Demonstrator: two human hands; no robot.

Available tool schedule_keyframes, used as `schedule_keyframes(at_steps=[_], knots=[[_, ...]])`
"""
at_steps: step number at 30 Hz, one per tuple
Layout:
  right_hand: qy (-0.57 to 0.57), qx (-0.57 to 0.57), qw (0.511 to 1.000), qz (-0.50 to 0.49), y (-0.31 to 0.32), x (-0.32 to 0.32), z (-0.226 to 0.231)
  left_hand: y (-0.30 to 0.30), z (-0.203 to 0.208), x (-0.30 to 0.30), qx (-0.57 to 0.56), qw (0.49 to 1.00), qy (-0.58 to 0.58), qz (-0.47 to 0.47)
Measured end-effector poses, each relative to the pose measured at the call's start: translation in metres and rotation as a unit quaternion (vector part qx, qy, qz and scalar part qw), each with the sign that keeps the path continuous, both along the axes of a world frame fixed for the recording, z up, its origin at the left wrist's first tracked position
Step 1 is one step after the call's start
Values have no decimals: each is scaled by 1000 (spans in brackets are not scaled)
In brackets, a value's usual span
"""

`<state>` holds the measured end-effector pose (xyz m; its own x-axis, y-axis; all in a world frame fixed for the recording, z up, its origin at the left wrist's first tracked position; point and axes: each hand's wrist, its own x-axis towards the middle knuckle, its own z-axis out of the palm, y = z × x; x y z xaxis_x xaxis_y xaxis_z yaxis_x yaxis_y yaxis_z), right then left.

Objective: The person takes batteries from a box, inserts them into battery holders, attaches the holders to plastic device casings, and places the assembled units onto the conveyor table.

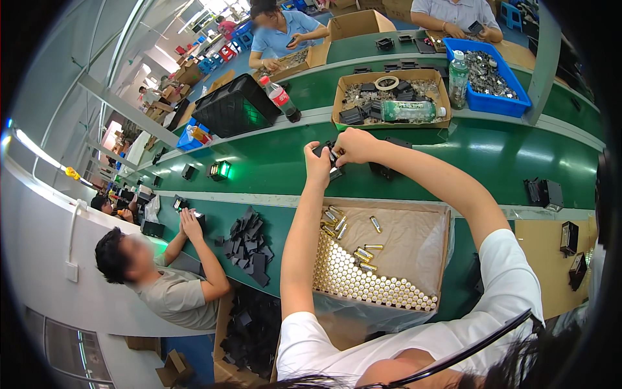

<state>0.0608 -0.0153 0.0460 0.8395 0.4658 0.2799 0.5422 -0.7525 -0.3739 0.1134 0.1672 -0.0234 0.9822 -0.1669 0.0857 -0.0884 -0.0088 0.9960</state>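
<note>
My left hand [317, 166] is closed around a small black plastic device [335, 171] above the green conveyor. My right hand [355, 146] bends over the same device, fingertips pressed against its top; something shiny, perhaps a battery, shows between the fingers, but is too small to make out. Under my forearms lies an open cardboard box [414, 236] lined with brown paper. Upright batteries [369, 285] stand packed in its near part, and several loose gold-and-silver batteries [365, 254] lie on the paper. Just right of my hands, another black device [382, 170] is partly hidden behind my right forearm.
Black flat pieces [249, 243] are heaped left of the battery box. A co-worker [172, 285] sits there handling a device. Across the conveyor stand a parts carton [337, 107], a blue bin [495, 104], a black crate [233, 107] and a cola bottle [280, 99]. A lit device [219, 170] sits on the conveyor.
</note>
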Motion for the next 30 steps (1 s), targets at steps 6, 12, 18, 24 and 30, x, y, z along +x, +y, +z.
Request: schedule_keyframes(at_steps=[6,12,18,24,30], knots=[[74,30,997,2,6,18,3,7,17,-16,-95,988,94,-76],[154,116,979,63,2,33,11,23,23,-15,-107,984,125,-65],[136,69,987,58,10,55,13,39,16,-2,-41,993,101,-55],[31,38,999,20,37,80,-2,42,20,2,-38,991,118,-54],[-99,130,986,-44,73,84,-36,59,18,11,-116,983,140,-7]])
